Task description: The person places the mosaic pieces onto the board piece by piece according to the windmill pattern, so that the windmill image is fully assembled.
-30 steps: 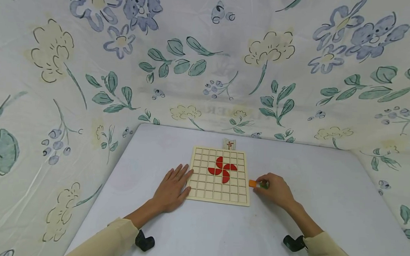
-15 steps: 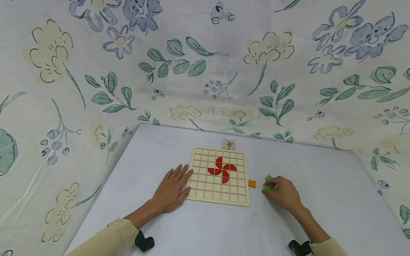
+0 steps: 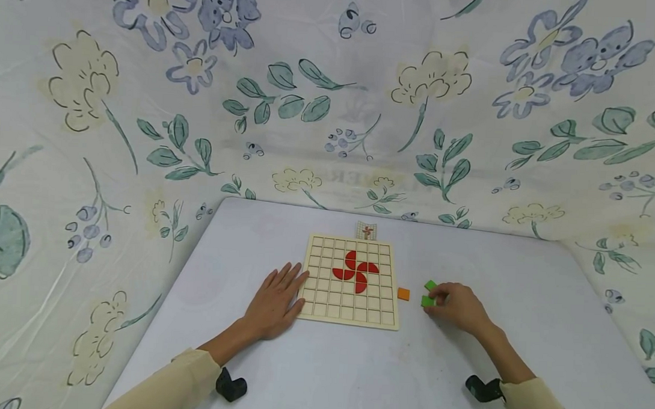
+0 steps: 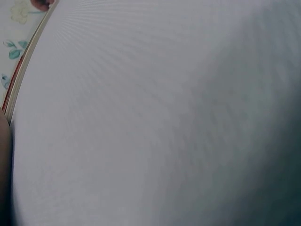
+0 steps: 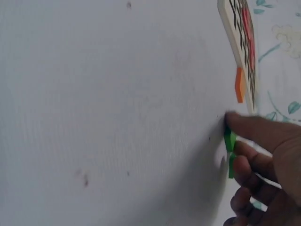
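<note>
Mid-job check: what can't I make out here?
Head: right end of the near green tile, covered by the right grip.
Head: fine detail on the small card, too small.
Left wrist: most of the left grip, cut by the left edge.
Right wrist: part of the board, cut by top edge.

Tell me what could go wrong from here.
The right grip is at the near green tile, with the far green tile close by; that one might get nudged.
The orange tile lies beside the right edge of the board, so a careless sweep could knock it.
The left grip rests at the board's left edge; a push might shift the board with its red pieces.
</note>
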Tool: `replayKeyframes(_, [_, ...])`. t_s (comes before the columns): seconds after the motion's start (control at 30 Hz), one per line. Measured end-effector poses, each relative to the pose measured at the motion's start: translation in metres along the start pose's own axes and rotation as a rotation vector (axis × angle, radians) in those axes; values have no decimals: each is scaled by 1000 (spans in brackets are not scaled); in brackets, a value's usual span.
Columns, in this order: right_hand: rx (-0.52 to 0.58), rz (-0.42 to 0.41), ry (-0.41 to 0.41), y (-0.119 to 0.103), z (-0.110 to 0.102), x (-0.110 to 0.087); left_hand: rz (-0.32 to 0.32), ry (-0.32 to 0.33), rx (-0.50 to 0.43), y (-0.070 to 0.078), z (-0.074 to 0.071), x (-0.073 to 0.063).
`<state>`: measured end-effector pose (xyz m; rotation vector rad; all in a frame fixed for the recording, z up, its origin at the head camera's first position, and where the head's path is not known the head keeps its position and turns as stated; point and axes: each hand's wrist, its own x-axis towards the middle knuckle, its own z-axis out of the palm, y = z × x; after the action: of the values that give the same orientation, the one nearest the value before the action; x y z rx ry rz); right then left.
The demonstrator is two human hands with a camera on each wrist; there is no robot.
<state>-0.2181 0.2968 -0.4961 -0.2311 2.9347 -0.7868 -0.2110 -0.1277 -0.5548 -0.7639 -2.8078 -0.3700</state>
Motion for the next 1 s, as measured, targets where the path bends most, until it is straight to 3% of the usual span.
replayKeyframes(0.23, [-114, -64, -72, 3, -2, 5, 3, -3, -5, 0, 0, -1])
replayKeyframes(0.57, [-319, -233, -16, -14, -4, 18, 2, -5, -6, -2, -1, 0])
replayKeyframes(0.73, [-318, -308, 13, -35, -1, 30, 4, 7, -13, -2, -2, 0])
replayKeyframes(1.0, [-277, -409, -7, -74, 14, 42, 8, 3, -7, -1, -1, -1])
